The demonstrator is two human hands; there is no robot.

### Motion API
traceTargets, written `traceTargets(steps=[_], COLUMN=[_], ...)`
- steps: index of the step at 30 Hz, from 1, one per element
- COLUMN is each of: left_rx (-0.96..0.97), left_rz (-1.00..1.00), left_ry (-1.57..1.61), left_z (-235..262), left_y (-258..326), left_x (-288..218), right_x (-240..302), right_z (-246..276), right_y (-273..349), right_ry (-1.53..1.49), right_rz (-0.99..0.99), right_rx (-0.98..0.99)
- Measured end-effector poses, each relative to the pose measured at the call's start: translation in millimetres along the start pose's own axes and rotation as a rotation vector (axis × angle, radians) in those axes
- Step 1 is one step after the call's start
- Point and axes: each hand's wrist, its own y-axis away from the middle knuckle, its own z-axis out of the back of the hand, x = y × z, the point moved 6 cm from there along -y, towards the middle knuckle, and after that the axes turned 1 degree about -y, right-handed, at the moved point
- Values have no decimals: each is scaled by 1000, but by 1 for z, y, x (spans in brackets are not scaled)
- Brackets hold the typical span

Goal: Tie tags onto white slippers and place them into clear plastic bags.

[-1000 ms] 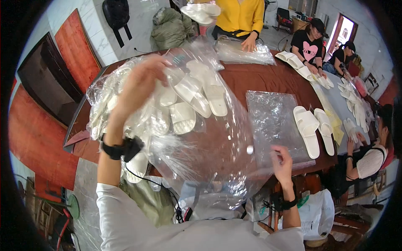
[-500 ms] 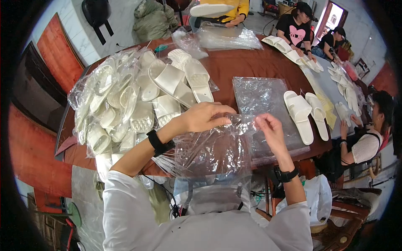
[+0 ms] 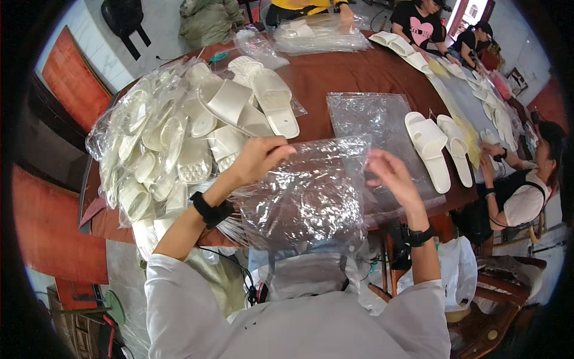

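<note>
A clear plastic bag is stretched between my two hands above the table's near edge. My left hand pinches its upper left corner between thumb and fingers. My right hand is at the bag's upper right edge, thumb and fingers curled against the film. Just beyond my left hand lie loose cream slippers on a heap of bagged slippers. To the right of my right hand, a pair of white slippers rests on a stack of flat clear bags.
A brown cloth covers the table. Across it, a person in yellow handles a bagged slipper. Other people work along a pale table with rows of slippers at the right. A wooden chair stands at lower right.
The bag has been spread wider and flatter. My left hand has moved left and my right hand slightly up. The person across now has a slipper down on the clear bags.
</note>
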Motion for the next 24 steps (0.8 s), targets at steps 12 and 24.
traceTargets(steps=[12,24], left_rx=[194,110], left_rz=[23,82], left_ry=[-228,344], left_z=[-8,-45], left_y=[-30,-69], left_x=[16,4], right_x=[-32,-37], right_z=[-36,-23], right_y=[38,68], right_ry=[71,60], right_rz=[-229,-199], right_rx=[264,185])
